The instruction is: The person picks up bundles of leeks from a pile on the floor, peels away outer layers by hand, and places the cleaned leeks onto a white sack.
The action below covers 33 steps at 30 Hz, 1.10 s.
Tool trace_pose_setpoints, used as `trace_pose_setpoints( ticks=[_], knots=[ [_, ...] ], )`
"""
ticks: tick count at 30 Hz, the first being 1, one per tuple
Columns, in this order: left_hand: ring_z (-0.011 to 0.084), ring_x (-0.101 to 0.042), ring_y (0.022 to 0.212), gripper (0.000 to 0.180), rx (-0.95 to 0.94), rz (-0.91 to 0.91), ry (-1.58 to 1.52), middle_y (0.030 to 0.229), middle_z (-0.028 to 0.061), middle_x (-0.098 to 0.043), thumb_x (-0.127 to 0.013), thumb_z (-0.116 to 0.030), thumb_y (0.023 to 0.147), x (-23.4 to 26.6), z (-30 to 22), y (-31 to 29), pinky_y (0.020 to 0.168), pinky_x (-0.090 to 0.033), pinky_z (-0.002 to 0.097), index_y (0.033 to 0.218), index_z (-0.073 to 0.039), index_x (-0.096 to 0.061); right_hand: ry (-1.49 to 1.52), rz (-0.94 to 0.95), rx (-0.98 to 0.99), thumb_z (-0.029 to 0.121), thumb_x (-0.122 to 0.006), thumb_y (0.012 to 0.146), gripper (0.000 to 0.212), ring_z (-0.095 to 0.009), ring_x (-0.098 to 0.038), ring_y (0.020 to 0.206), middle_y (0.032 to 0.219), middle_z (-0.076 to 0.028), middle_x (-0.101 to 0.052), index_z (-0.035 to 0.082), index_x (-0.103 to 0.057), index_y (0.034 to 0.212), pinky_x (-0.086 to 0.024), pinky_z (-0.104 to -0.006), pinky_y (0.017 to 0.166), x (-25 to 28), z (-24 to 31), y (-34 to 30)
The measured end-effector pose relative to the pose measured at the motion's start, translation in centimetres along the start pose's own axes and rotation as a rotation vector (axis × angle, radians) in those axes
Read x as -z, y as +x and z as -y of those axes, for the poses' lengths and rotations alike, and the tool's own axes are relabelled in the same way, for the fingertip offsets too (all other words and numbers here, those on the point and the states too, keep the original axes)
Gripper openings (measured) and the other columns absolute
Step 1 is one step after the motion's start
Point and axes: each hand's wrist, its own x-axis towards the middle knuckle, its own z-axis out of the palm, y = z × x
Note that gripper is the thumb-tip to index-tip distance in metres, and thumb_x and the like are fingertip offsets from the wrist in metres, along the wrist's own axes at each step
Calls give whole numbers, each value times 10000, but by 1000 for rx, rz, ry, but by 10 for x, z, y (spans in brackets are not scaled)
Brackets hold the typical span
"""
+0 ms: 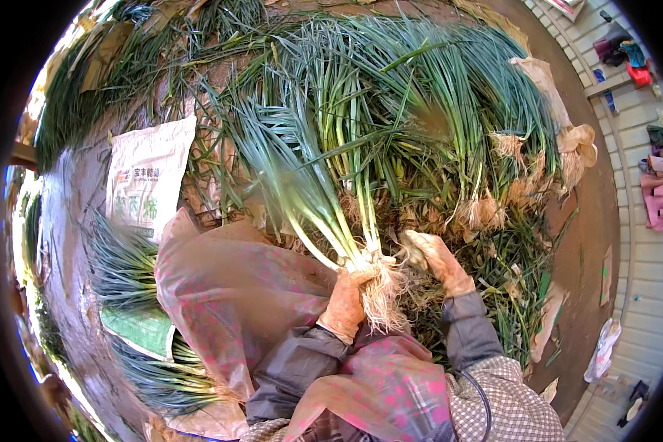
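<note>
A bunch of green onions (331, 221) is gripped near its root end by my gloved left hand (344, 303), above my lap. Its pale stringy roots (387, 295) hang past the fingers, and the long green leaves fan out toward the far side. Just right of the roots is my gloved right hand (436, 259), its fingers curled closed; whether anything is pinched in them is hidden. Both gloves look stained orange-brown. Over my legs lies a translucent plastic sheet with pink spots (243, 269).
A large heap of green onions (435, 81) spreads ahead, with stripped leaves (504, 295) on the ground at right. To the left are a printed white sack (153, 177), a green sack (140, 330) and tidy onion bundles (125, 269). A pale panelled wall (652, 272) stands far right.
</note>
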Motion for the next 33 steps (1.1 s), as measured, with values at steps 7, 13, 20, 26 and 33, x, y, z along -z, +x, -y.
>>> trace_pose_setpoints(
  ticks=[7, 13, 20, 26, 33],
  knots=[
    [120, -583, 751, 242, -138, -26, 268, 889, 83, -635, -541, -35, 799, -2, 0, -15, 643, -476, 253, 1027, 21, -600, 355, 122, 182, 430, -484, 961, 426, -61, -547, 629, 842, 21, -667, 60, -639, 1104, -415, -200, 551, -60, 86, 80],
    [186, -622, 748, 253, -142, -165, 15, 892, 101, -638, -558, 3, 792, 9, 11, -8, 658, -530, 297, 1043, 27, -564, 238, -216, 284, 197, -496, 969, 280, -107, -604, 717, 957, -108, -659, -35, -602, 1085, -475, -205, 570, -46, 34, 51],
    [213, -639, 711, 206, -188, -264, -30, 843, 118, -642, -538, 18, 795, 14, 10, -3, 635, -545, 316, 997, 39, -572, 492, -501, 504, 176, -468, 982, 216, -96, -589, 671, 925, -118, -677, 19, -607, 930, -472, -185, 530, -34, 24, -29],
    [169, -602, 682, 217, 30, -45, -252, 829, 83, -628, -516, -41, 820, -3, 4, -25, 622, -515, 289, 1017, 18, -585, 590, -94, 234, 355, -427, 992, 432, -57, -513, 554, 730, 5, -562, -20, -486, 1198, -532, -236, 662, -35, 8, 2],
    [173, -630, 794, 217, -80, -170, 141, 900, 75, -638, -561, 1, 827, 6, 9, -25, 721, -522, 282, 1039, 27, -596, 121, -232, 256, 247, -646, 884, 233, -59, -485, 483, 674, -17, -609, 15, -663, 904, -361, -235, 415, -49, 49, 19]
  ],
)
